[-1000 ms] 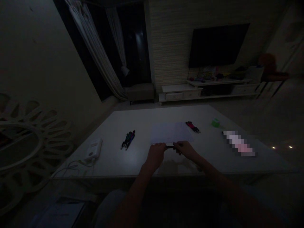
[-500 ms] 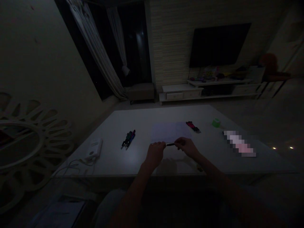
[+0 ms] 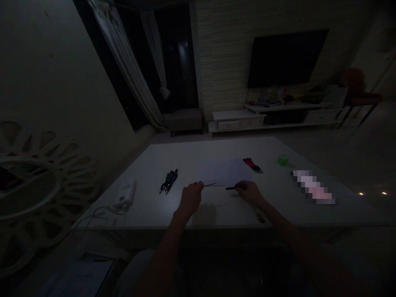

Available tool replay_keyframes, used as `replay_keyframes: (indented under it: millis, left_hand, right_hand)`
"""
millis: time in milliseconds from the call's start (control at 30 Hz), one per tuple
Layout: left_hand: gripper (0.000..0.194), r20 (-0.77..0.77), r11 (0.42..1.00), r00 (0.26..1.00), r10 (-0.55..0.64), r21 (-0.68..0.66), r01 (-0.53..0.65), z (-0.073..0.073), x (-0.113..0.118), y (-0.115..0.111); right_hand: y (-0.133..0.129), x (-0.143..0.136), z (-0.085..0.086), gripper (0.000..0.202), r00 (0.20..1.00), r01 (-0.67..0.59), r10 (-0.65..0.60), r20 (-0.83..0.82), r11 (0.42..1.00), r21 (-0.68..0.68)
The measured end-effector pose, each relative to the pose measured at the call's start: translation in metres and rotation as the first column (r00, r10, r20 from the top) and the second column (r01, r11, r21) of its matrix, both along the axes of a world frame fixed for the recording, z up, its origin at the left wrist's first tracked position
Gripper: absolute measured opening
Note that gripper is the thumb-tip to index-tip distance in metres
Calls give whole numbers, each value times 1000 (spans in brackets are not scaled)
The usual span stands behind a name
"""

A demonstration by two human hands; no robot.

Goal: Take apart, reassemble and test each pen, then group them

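Note:
My left hand point(image 3: 192, 196) is closed on one end of a thin dark rod, apparently a pen refill point(image 3: 209, 184), which points right. Opposite it, my right hand point(image 3: 251, 191) pinches a short dark pen barrel point(image 3: 230, 188) whose free end faces left. A gap separates the two parts. Both hands are over the near edge of a pale sheet of paper point(image 3: 221, 171) on the white table point(image 3: 182, 156). Several dark pens point(image 3: 168, 181) lie in a bunch to the left. Beyond my right hand is a group of red and black pens point(image 3: 253, 165).
A white power strip point(image 3: 125, 193) with cables lies at the table's left. On the right are a green round object point(image 3: 282, 159) and a blurred-out flat item point(image 3: 314, 187). A small dark object point(image 3: 261, 218) sits by the near edge, under my right forearm. The room is dim.
My hands have moved apart, the left one leftward and the right one slightly rightward. The pen between them has come apart into a thin rod and a barrel.

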State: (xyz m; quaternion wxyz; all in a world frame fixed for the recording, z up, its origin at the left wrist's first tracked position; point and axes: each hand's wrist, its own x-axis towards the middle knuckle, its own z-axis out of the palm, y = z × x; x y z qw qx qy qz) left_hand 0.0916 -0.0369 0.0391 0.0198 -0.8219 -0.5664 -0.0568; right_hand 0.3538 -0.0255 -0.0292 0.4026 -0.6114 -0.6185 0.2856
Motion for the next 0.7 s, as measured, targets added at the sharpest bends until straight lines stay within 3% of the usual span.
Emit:
replay_keyframes:
  millis: [233,400,533,700]
  left_hand:
    - [24,16,1000,1000,21,6,-22,-2,-1,-3]
    - [24,20,1000,1000,13,-3,-13,-3,2,-2]
    - [26,7,1000,1000,-1,-22,2,-3,6,-3]
    - [26,3,998,999,-46,-40,46,-9,16,-7]
  right_hand:
    - [0,-10,-21,13,981,29,-52,188,992,124]
    - [3,-7,-29,13,974,17,-54,221,986,166]
    - [3,-8,-23,15,979,27,-61,194,984,175]
    - [-3,-27,0,23,995,-11,-17,94,957,289]
